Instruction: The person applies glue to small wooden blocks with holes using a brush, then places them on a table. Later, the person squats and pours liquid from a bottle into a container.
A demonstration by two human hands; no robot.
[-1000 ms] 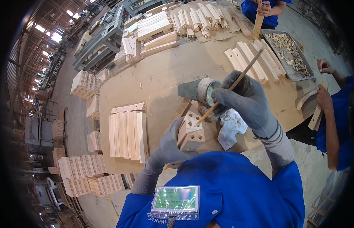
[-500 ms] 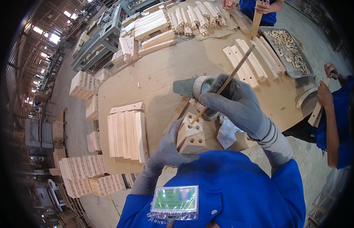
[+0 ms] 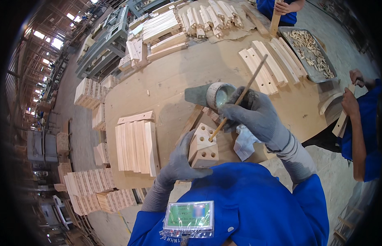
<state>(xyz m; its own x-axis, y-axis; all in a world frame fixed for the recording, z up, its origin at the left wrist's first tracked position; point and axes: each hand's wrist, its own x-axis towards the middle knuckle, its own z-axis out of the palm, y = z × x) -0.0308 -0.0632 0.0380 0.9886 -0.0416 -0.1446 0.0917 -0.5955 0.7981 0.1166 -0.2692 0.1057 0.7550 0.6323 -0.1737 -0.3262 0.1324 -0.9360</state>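
Observation:
In my left hand (image 3: 177, 160) are pale wooden pieces (image 3: 198, 147) held together, with round holes in the end faces turned up toward me. The gloved fingers wrap around their left side and near edge. A thin wooden stick (image 3: 251, 78) is pinched in my gloved right hand (image 3: 256, 117). Its lower tip is at one of the right-hand holes; how deep it goes I cannot tell. Just beyond the right hand, a round pot (image 3: 212, 95) with a crusted rim lies tilted and contains whitish liquid. A crumpled white cloth (image 3: 245, 143) lies under the right wrist.
At left on the table sits a stack of wooden slats (image 3: 135, 145). Drilled slats (image 3: 258, 67) lie at the far right beside a metal tray (image 3: 318, 78) of dowels. More wooden pieces (image 3: 162, 26) cover the far end. Two co-workers' hands (image 3: 350, 102) (image 3: 281, 8) hold wood.
The stick's tip has shifted to a hole farther right and slightly nearer me. The wooden pieces have tilted a little in my left hand, and my right hand has moved slightly nearer.

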